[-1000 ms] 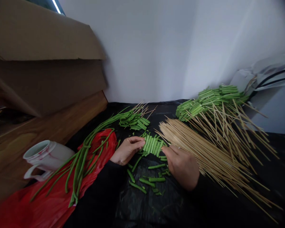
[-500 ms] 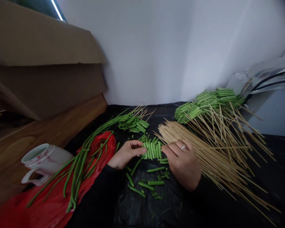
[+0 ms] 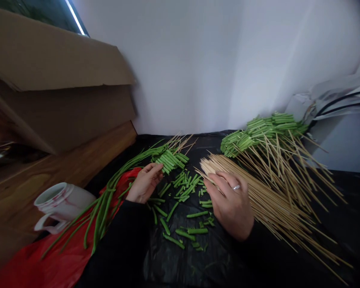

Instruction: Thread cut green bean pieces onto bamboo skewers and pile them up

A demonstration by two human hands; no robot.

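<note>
My left hand [image 3: 146, 182] pinches the near end of a row of cut green bean pieces [image 3: 169, 161] threaded side by side on a skewer. The row lies on a small heap of similar skewered rows at the back, left of centre. My right hand [image 3: 230, 204], with a ring on one finger, is curled over the tip end of a pile of bamboo skewers [image 3: 258, 188]. Its fingertips close at a skewer there and are partly hidden. Loose cut bean pieces [image 3: 187, 186] lie scattered between and in front of both hands.
Long whole beans [image 3: 100, 212] lie on a red plastic bag [image 3: 63, 256] at left, by a white mug [image 3: 67, 202]. A cardboard box [image 3: 78, 108] stands behind. Finished bean skewers [image 3: 264, 130] are heaped at back right. Black plastic [image 3: 192, 264] covers the surface.
My left hand has carried the skewered bean row left and back from the middle onto the small heap. My right hand has let go of it and now rests at the skewer pile.
</note>
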